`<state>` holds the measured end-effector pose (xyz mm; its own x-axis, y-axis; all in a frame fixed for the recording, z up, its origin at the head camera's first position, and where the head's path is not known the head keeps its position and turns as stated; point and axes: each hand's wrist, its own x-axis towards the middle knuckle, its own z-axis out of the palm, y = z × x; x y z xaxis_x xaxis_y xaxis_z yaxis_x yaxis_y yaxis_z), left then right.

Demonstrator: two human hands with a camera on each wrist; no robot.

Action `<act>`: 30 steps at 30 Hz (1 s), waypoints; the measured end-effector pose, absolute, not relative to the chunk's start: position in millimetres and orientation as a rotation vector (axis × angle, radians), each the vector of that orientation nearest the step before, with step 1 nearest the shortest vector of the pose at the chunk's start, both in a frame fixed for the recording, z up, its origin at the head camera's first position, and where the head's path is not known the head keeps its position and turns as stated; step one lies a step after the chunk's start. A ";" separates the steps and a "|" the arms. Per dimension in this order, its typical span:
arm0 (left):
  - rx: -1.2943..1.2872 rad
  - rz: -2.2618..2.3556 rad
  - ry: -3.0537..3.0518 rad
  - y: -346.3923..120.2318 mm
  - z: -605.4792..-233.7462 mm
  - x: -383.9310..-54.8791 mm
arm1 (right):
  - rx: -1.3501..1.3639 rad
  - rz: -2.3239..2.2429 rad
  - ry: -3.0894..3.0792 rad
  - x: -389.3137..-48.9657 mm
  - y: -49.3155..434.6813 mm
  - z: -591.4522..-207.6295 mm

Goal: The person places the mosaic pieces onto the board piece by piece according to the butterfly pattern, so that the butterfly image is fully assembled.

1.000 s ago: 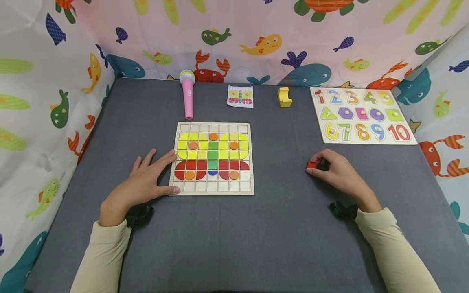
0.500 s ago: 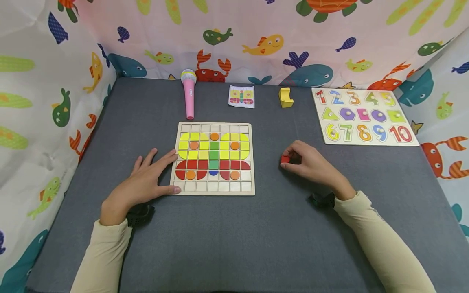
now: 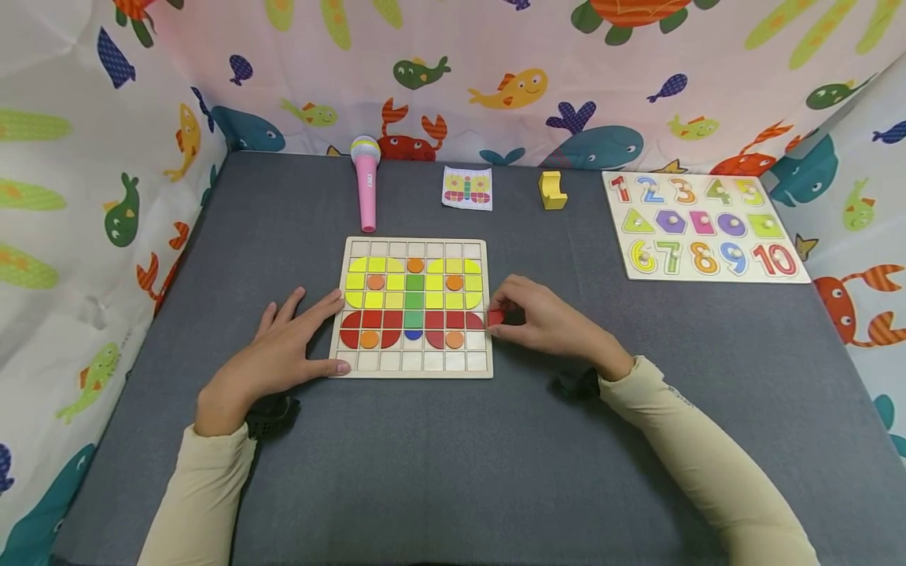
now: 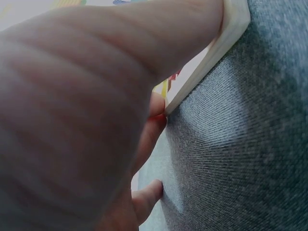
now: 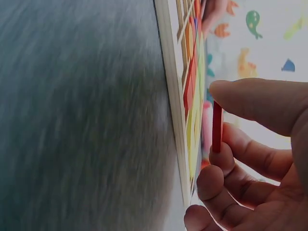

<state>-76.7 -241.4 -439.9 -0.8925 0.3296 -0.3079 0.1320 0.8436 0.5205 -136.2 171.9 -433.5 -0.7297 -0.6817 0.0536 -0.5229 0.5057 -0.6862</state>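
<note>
A wooden grid board (image 3: pixel 425 362) holds a butterfly pattern of yellow, red, orange, green and blue tiles. My left hand (image 3: pixel 265 365) rests along its left side with extended fingers, the thumb (image 4: pixel 183 29) over the near-left corner and a fingertip at the left edge. Between thumb and fingers, my right hand (image 3: pixel 548 318) pinches a thin red tile (image 5: pixel 217 127), just at the board's right edge. In the head view the fingers partly cover that tile, so its shape is hard to tell. A light square shows in the lower red row at the right (image 3: pixel 474 339).
Behind the board lie a pink toy microphone (image 3: pixel 366 189), a small card with a butterfly picture (image 3: pixel 467 189) and a yellow block (image 3: pixel 552 191). A number and shape puzzle board (image 3: pixel 708 240) sits at the back right. A sea-animal curtain (image 3: pixel 453 110) borders the table.
My right hand has moved left across the table with the red tile, from near the puzzle board to the grid board's right edge. My left hand has stayed in place.
</note>
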 end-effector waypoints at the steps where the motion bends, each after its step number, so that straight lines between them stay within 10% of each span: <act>1: 0.344 0.704 2.631 -241.2 -439.9 -77.0 | -1.036 -1.035 2.515 -135.3 168.6 -433.6; 30: 0.351 0.713 2.615 -240.6 -439.9 -76.7 | -1.109 -0.961 2.497 -119.7 145.9 -444.7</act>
<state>-76.7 -240.6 -439.9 -0.8863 0.3390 -0.3156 0.1320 0.8379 0.5295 -119.7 145.9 -444.7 -0.6812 -0.7310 0.0407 -0.5697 0.4943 -0.6566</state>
